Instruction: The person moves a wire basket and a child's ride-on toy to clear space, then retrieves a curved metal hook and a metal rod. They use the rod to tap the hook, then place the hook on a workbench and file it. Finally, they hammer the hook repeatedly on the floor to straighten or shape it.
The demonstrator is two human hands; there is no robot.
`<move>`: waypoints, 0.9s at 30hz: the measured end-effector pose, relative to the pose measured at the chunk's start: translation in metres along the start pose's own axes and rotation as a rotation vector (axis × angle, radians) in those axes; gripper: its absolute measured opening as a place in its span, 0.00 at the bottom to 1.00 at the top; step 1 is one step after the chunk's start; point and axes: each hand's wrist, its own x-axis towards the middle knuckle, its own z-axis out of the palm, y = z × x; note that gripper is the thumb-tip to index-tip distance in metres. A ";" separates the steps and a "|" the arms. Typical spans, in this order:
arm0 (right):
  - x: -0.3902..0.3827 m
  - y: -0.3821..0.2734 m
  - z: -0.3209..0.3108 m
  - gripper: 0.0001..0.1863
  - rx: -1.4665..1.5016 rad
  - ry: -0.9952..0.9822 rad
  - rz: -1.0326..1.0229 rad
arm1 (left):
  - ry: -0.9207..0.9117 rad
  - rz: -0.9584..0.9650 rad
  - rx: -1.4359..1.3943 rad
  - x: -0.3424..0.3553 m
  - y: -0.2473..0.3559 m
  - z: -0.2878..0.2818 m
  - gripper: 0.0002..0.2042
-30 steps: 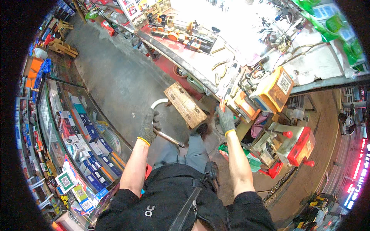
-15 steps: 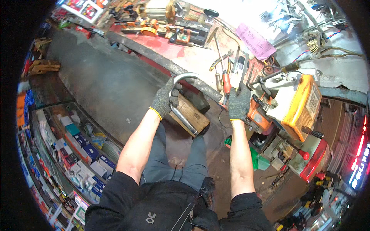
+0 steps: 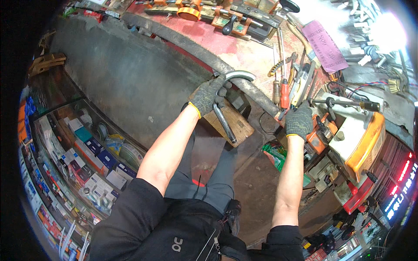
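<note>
My gloved left hand point(image 3: 209, 93) is wrapped round a curved steel bar point(image 3: 239, 75), its upper arc reaching toward the bench edge and its straight end hanging over a wooden block point(image 3: 242, 126). My gloved right hand point(image 3: 298, 119) is at the bench edge among the tools, fingers curled on something hidden, just left of a key-cutting machine point(image 3: 352, 141) with an orange body and a dark horizontal bar point(image 3: 348, 104). Ahead of it lie a red-handled screwdriver point(image 3: 284, 93), pliers point(image 3: 278, 67) and several long tools. A pink printed slip point(image 3: 324, 45) lies behind them.
The red-topped bench point(image 3: 196, 32) carries orange-and-black machines point(image 3: 189, 13) at its back and a heap of metal parts at the right. A glass display case point(image 3: 82, 143) of boxes runs along my left. A wooden stool point(image 3: 50, 63) stands far left; a red-handled machine point(image 3: 357, 195) sits lower right.
I have come closer to the bench and turned slightly. My left hand has moved up and right with the curved bar. My right hand has shifted right to the tools beside the orange machine.
</note>
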 end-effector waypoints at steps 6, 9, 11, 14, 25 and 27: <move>0.009 0.004 0.001 0.30 0.072 -0.078 0.028 | 0.048 0.028 0.165 0.004 0.004 -0.005 0.21; 0.007 0.010 0.001 0.26 0.268 -0.090 0.036 | 0.029 -0.002 0.142 0.004 0.007 -0.005 0.20; 0.000 0.017 -0.001 0.24 0.754 -0.112 0.137 | 0.037 -0.006 0.143 0.004 0.008 -0.006 0.20; -0.024 0.023 -0.009 0.18 1.189 -0.177 0.168 | 0.025 -0.001 0.136 0.003 0.010 -0.006 0.19; -0.127 -0.049 0.007 0.22 2.051 -0.782 0.303 | 0.079 0.047 0.269 0.002 0.013 0.007 0.18; -0.130 -0.054 0.016 0.22 2.125 -0.825 0.304 | 0.032 0.008 0.245 0.003 0.015 0.006 0.18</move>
